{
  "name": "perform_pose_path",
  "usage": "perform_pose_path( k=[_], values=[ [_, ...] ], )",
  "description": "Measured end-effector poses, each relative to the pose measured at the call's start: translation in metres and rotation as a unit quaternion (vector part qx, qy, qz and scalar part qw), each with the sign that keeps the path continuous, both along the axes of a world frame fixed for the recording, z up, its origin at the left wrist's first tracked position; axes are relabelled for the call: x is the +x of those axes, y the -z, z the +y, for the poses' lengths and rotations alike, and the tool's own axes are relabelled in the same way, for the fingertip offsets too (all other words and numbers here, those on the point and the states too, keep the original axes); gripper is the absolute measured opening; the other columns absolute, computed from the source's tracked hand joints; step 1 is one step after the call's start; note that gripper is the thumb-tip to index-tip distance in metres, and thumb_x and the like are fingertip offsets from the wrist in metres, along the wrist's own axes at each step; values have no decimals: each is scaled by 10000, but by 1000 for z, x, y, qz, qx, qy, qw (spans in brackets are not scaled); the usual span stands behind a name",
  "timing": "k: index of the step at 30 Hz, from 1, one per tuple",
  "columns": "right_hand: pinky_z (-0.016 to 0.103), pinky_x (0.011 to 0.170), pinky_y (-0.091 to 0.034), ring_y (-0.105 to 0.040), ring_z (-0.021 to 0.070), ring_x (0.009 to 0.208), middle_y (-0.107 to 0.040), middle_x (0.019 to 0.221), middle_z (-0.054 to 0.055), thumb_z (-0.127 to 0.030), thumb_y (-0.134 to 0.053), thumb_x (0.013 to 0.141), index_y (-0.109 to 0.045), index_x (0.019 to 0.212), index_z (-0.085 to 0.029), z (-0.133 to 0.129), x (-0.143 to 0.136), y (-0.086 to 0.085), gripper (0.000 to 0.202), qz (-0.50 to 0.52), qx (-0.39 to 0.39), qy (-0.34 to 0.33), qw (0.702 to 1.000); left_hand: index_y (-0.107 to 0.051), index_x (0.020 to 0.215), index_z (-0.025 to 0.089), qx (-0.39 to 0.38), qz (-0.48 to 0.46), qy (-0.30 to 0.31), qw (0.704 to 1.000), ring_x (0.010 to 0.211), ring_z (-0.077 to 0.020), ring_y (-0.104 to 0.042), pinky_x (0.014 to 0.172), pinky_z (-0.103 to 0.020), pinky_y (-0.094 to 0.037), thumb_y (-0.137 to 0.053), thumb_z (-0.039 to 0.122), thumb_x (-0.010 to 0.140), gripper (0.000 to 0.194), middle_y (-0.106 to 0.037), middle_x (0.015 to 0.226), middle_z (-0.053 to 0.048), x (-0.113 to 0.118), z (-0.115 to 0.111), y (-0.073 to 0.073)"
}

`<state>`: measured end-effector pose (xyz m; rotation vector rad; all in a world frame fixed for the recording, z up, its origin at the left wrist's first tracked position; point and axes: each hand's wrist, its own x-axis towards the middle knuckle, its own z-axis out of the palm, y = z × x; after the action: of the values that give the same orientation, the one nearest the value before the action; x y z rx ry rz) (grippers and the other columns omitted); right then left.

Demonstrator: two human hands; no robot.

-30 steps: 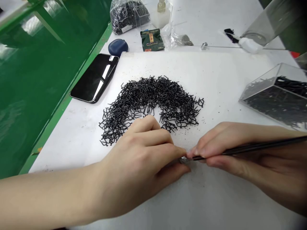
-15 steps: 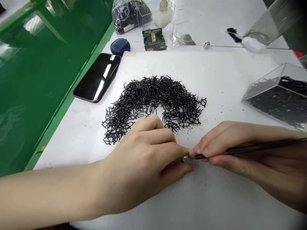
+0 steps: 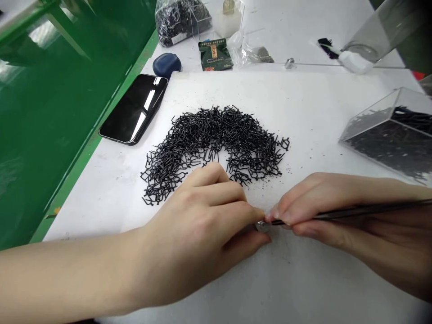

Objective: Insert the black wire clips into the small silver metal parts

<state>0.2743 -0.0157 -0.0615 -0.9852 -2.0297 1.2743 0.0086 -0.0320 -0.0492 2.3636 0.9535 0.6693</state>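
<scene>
My left hand (image 3: 205,225) is closed, pinching a small shiny metal piece (image 3: 262,226) between thumb and fingers; most of that piece is hidden. My right hand (image 3: 324,216) grips dark tweezers (image 3: 351,210) near their tips, which reach up to the metal piece. The fingertips of both hands almost meet there. Just beyond my left hand, an arched pile of short black bent pieces (image 3: 216,128) lies on the white work surface (image 3: 297,108).
A phone (image 3: 135,108) and a dark blue rounded case (image 3: 167,65) lie at left. Behind are a green packet (image 3: 215,55), a bag of black pieces (image 3: 172,22) and another small metal piece (image 3: 289,63). A clear box of black pieces (image 3: 388,139) stands at right.
Both hands keep nearly the same pose at the metal piece. The tweezer tips appear closer together now, and the whole view has shifted slightly.
</scene>
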Motion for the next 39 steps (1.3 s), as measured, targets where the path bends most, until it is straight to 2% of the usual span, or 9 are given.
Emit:
perform_pose_path(
  k=[11, 18, 21, 23, 27, 30, 32, 36, 39],
  values=[
    [194, 796, -650, -787, 154, 951, -833, 1049, -78, -244, -786, 961, -789, 1123, -438, 1, -2, 0, 252, 8, 2, 1, 1000, -835, 906, 112, 2, 8, -10, 1000, 770, -178, -555, 853, -359, -478, -748, 190, 1027, 168, -730, 802, -22, 2, 0, 0],
    [254, 712, -661, -804, 190, 879, -849, 1001, -65, -260, -802, 947, -807, 1074, -430, 2, -2, -2, 212, -3, 28, 21, 999, -840, 931, 120, -4, 7, -6, 1000, 775, -178, -558, 854, -357, -483, -744, 214, 1034, 169, -728, 798, -19, 1, -2, -1],
    [284, 646, -647, -782, 201, 787, -847, 928, -68, -349, -867, 893, -837, 994, -442, 6, 0, -5, 140, -42, 85, 78, 992, -846, 990, 148, -3, 4, -9, 1000, 810, -186, -566, 855, -347, -491, -750, 227, 1029, 130, -739, 823, -13, 0, -1, -2],
    [300, 669, -656, -788, 213, 812, -851, 933, -71, -403, -900, 860, -849, 941, -439, 9, 1, -6, 102, -68, 120, 137, 981, -844, 1006, 152, -1, 2, -7, 1000, 810, -184, -565, 849, -344, -494, -743, 223, 1031, 125, -741, 828, -11, 0, 0, -2],
    [289, 758, -692, -812, 198, 870, -861, 966, -93, -442, -885, 869, -851, 917, -433, 12, -3, -5, 60, -86, 120, 204, 968, -835, 980, 144, -2, 12, -9, 1000, 800, -178, -566, 845, -339, -497, -737, 206, 1033, 127, -731, 811, -8, -1, 1, -2],
    [238, 733, -701, -828, 173, 853, -868, 953, -108, -388, -881, 873, -855, 909, -431, 11, -8, -3, 62, -83, 109, 229, 964, -829, 968, 145, -1, 14, -2, 1000, 787, -171, -568, 847, -337, -496, -727, 221, 1043, 148, -727, 807, -4, -1, 1, -1],
    [230, 734, -708, -838, 175, 873, -872, 973, -108, -405, -885, 869, -861, 913, -430, 10, -9, -3, 56, -86, 100, 232, 964, -825, 968, 143, 1, 19, -2, 1000, 779, -167, -571, 842, -340, -493, -716, 208, 1046, 149, -732, 815, -5, 0, 2, 0],
    [272, 771, -734, -851, 213, 936, -877, 1031, -82, -498, -907, 834, -875, 940, -422, 8, -8, -3, 134, -90, 65, 232, 966, -819, 938, 135, 2, 24, 2, 1000, 766, -170, -575, 827, -352, -491, -702, 190, 1043, 167, -728, 801, -12, 1, 3, 0],
    [297, 802, -743, -851, 229, 960, -878, 1049, -74, -513, -912, 821, -880, 937, -420, 7, -6, -3, 152, -85, 58, 232, 967, -817, 939, 135, 10, 21, -4, 1000, 745, -167, -568, 814, -353, -487, -690, 173, 1046, 171, -722, 790, -8, 1, 3, -1]
  ],
)
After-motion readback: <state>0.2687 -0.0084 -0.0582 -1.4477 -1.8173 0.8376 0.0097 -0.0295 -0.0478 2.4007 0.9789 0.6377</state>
